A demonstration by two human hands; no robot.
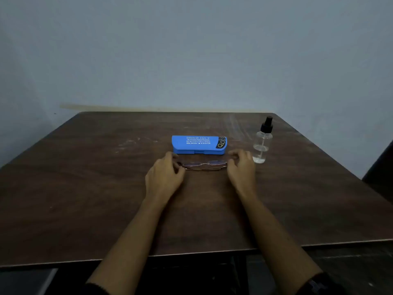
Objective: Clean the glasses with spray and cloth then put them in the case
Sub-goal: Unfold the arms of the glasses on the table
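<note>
Folded thin-framed glasses lie on the brown table, just in front of the shut blue case with white print. My left hand is at the glasses' left end, with curled fingers and thumb closing on the hinge. At the right end, my right hand has its thumb against the frame and its fingers curled above it. A clear spray bottle with a black nozzle stands upright right of the case, close to my right hand. No cloth is in view.
The table's near edge runs just below my forearms, and its far edge meets a plain blue-grey wall. A dark object shows at the right border beside the table.
</note>
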